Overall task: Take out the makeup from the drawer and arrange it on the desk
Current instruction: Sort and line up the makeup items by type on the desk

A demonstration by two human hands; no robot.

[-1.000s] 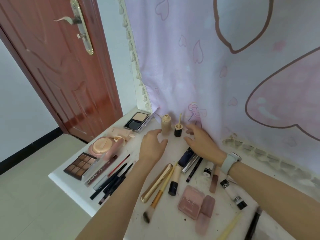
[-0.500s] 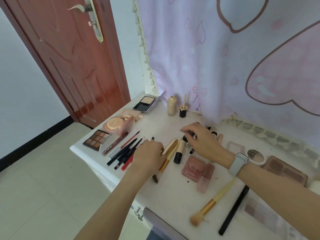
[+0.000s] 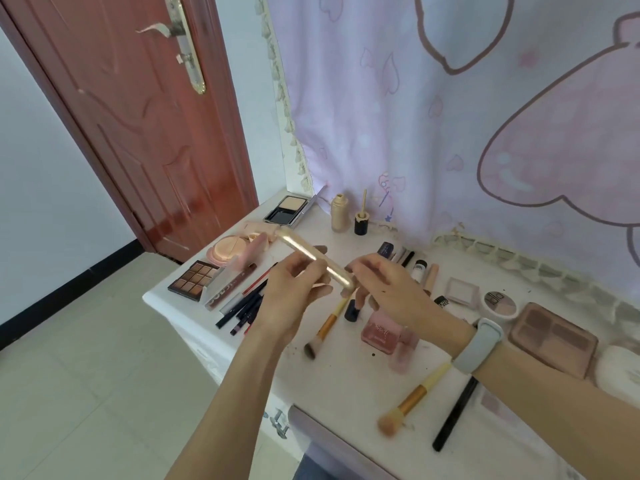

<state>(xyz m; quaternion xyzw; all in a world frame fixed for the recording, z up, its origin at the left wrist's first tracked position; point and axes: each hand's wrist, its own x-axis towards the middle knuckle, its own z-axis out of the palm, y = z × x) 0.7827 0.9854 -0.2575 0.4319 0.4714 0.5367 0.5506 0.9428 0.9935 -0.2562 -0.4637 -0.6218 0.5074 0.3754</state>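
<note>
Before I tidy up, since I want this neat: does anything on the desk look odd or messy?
Yes. Dark specks are scattered on the white desk near the pink compact, like spilled powder or crumbs.

Both forearms extended fwd, hands raised, close together. Left hand [image 3: 294, 292] fingers curled round gold tube [image 3: 317, 261]; right hand [image 3: 391, 292] pinches its near end, band on wrist.
</note>
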